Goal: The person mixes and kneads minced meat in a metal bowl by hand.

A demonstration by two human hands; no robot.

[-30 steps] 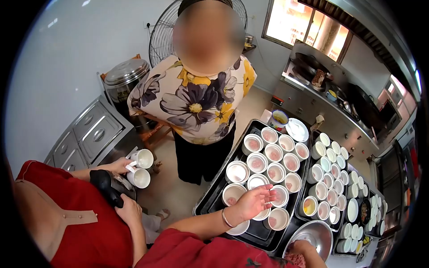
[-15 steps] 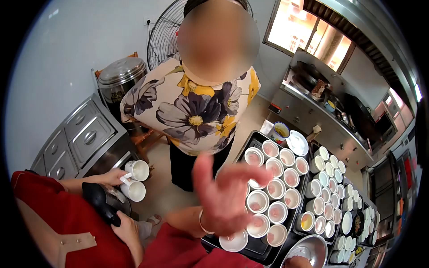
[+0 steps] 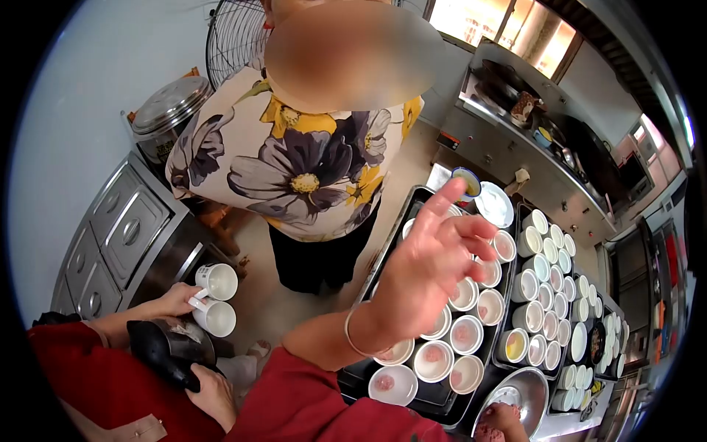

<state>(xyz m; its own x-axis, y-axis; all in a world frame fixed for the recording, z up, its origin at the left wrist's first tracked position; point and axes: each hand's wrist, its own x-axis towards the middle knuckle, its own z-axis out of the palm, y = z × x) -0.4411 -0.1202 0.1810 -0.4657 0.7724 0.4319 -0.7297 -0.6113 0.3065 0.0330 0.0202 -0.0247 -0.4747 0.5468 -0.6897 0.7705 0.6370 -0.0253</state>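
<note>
Smooth, round white cups (image 3: 401,389) are standing close together on a flat black tray (image 3: 431,404).
Soft pink meat (image 3: 434,354) is lying inside some cups. The person's left hand (image 3: 433,269) is hanging above them, holding nothing, with one finger pointing up and the others bending loosely. The right hand (image 3: 504,418) is reaching down into a shiny, round silver metal bowl (image 3: 529,392) beside the tray; I cannot tell if it is gripping anything.

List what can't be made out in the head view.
Head view, all:
- Near tray: part covered by the left hand.
- Right hand at the metal bowl: forearm cut off by the bottom edge.
- Far-right cups: contents too small to tell.
</note>
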